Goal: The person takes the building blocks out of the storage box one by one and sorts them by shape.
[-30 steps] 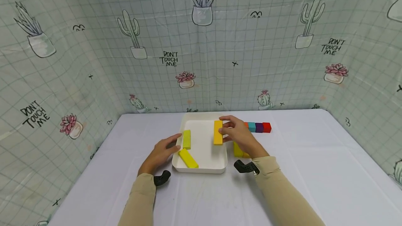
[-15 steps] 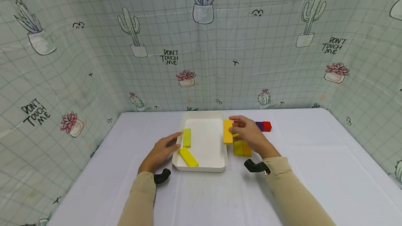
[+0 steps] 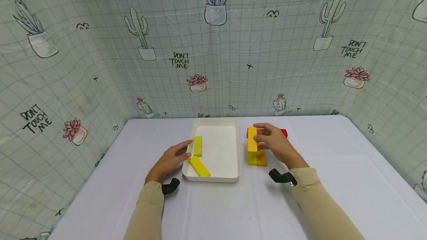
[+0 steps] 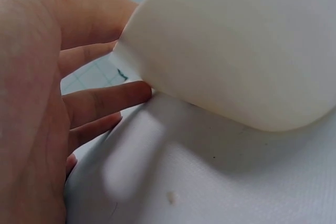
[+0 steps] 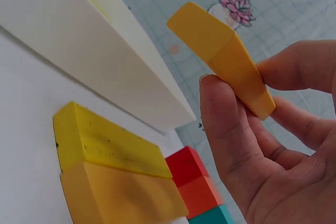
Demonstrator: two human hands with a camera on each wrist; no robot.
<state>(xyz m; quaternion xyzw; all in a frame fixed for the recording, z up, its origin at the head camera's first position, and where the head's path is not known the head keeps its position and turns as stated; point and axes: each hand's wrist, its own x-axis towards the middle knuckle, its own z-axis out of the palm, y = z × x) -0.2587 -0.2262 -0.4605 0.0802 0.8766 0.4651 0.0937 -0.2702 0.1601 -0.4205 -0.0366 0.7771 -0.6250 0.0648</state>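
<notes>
My right hand (image 3: 278, 144) pinches a long yellow-orange block (image 3: 252, 139) between thumb and fingers. In the right wrist view this block (image 5: 231, 59) is raised and tilted, above a yellow block (image 5: 118, 142) and an orange block (image 5: 126, 195) lying side by side on the table. To the left is a white tray (image 3: 238, 155). Inside it, near its left wall, lie a yellow-green block (image 3: 198, 146) and a slanted yellow block (image 3: 199, 166). My left hand (image 3: 168, 161) rests at the tray's left side, its extended fingertips touching the wall (image 4: 236, 61).
Behind the paired blocks runs a row of small cubes, partly hidden by my right hand in the head view; red (image 5: 187, 169), orange-red (image 5: 201, 196) and teal (image 5: 212, 216) ones show. A patterned grid cloth (image 3: 213, 47) hangs behind the white table (image 3: 333, 166).
My right hand has carried the yellow-orange block rightward from over the tray, past its right rim, to above the paired blocks. My left hand has stayed at the tray's left side.
</notes>
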